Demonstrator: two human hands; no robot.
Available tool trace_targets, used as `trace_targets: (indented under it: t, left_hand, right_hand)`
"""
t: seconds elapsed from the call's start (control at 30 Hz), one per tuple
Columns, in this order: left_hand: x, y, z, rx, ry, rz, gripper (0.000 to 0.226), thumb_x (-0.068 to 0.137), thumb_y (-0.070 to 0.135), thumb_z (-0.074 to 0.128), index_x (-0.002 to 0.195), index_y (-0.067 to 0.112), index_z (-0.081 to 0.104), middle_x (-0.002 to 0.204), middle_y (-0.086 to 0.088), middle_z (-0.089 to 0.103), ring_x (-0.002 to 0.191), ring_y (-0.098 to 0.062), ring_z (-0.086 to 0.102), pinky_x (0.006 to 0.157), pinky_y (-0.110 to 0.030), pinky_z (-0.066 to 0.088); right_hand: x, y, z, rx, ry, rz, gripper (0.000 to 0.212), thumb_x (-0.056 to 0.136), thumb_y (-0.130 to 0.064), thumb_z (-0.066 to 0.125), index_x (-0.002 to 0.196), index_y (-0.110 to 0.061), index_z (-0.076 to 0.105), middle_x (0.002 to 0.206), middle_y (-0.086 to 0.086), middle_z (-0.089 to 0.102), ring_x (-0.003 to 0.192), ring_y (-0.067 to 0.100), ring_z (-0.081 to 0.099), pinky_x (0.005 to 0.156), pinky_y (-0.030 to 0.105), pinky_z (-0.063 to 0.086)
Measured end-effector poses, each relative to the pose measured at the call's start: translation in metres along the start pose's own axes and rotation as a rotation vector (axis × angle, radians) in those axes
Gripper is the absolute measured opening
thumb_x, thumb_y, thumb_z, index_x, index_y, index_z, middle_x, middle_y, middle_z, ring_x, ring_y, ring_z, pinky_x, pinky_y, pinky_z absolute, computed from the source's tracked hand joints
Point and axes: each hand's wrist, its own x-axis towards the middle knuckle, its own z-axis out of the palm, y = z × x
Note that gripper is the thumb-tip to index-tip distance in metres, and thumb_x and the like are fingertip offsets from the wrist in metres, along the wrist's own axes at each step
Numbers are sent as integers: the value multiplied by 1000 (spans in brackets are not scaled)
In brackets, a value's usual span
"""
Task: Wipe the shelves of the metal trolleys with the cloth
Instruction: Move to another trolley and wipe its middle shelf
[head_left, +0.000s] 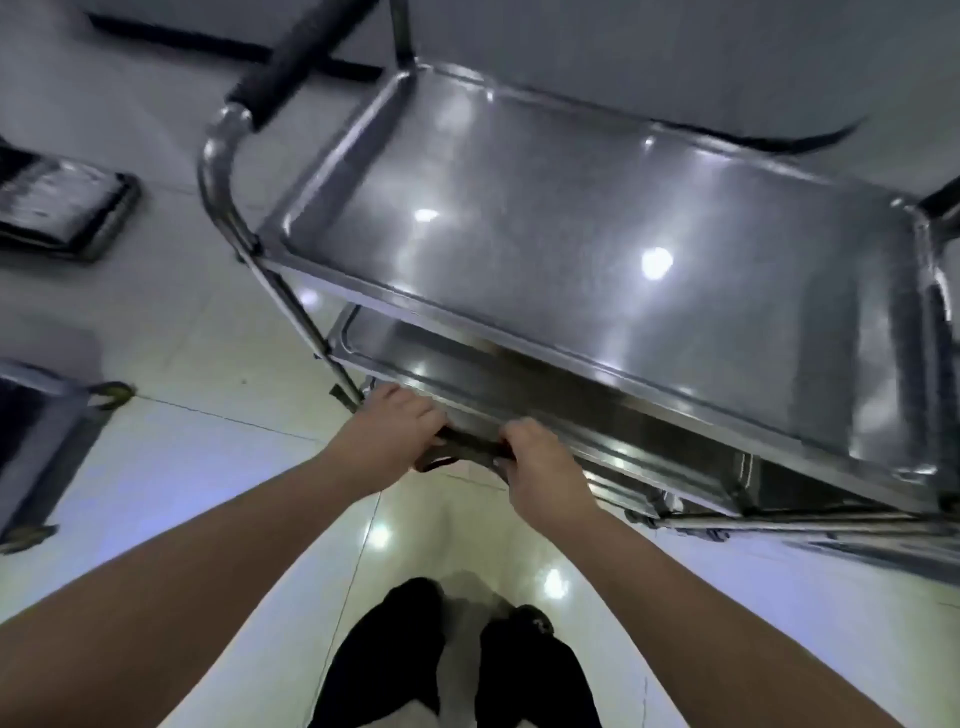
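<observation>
Trolley (597, 249), metal, tiered: top shelf (571, 218) bare and glossy with light spots reflected in it; a lower shelf (415, 353) shows beneath its near edge, mostly hidden. Curved tubular handle (218, 171) at the left end, its upper part in a black grip (296, 62).

Cloth (470, 449), dark, twisted into a strip: stretched between my two hands just in front of the trolley's lower near edge, at its left corner. Whether it touches the metal I cannot tell.

Left hand (387, 434): fingers curled closed around the left end of the cloth, knuckles up.

Right hand (540, 462): likewise closed in a fist on the right end of the cloth, close beside the left.

Floor (234, 467): pale glossy tiles. My dark shoes (457, 670) below, between my forearms.

Second trolley (36, 410): partly in view at the left edge, well apart from the first. Dark flat tray-like item (57, 208) on the floor further back, blurred.
</observation>
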Motion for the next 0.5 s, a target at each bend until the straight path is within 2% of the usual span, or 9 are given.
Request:
trace_targets:
  t: [0.07, 0.17, 0.23, 0.33, 0.4, 0.5]
  left_hand:
    - [-20, -13, -87, 11, 116, -68, 28, 86, 30, 42, 84, 17, 67, 76, -1, 62, 70, -27, 61, 75, -36, 33]
    - [-48, -34, -192, 53, 240, -214, 29, 88, 32, 43, 88, 19, 69, 79, 2, 65, 71, -24, 61, 73, -33, 30]
    - [-61, -54, -245, 86, 274, -295, 27, 87, 34, 46, 89, 20, 70, 80, 2, 66, 72, -25, 63, 73, -33, 29]
    - [-81, -89, -305, 113, 312, -441, 17, 93, 28, 58, 102, 19, 71, 93, -3, 68, 89, -30, 64, 78, -37, 36]
    - [-101, -117, -336, 127, 342, -538, 22, 98, 29, 55, 114, 19, 67, 105, -3, 66, 101, -30, 60, 85, -38, 34]
    - [-137, -164, -379, 183, 437, -612, 25, 101, 32, 47, 118, 22, 62, 108, 0, 63, 102, -26, 57, 84, -34, 29]
  right_hand:
    - [1, -59, -63, -18, 44, -141, 9, 96, -16, 57, 105, -16, 57, 105, 1, 53, 99, 21, 48, 78, 36, 40]
    - [15, -144, -143, -94, 62, -343, 12, 94, -14, 57, 106, -18, 57, 105, 1, 54, 98, 22, 47, 78, 35, 38]
    - [29, -200, -180, -142, 91, -445, 13, 93, -13, 58, 105, -18, 57, 106, 2, 54, 99, 23, 49, 83, 38, 42]
    - [53, -277, -213, -222, 174, -605, 11, 94, -12, 57, 104, -18, 57, 107, 3, 55, 101, 23, 50, 85, 37, 43]
    - [72, -329, -225, -286, 216, -711, 14, 95, -11, 55, 107, -16, 56, 110, 4, 54, 105, 24, 49, 87, 37, 42]
    - [101, -411, -232, -328, 277, -797, 14, 97, -11, 52, 109, -17, 53, 111, 4, 51, 106, 24, 47, 82, 36, 41]
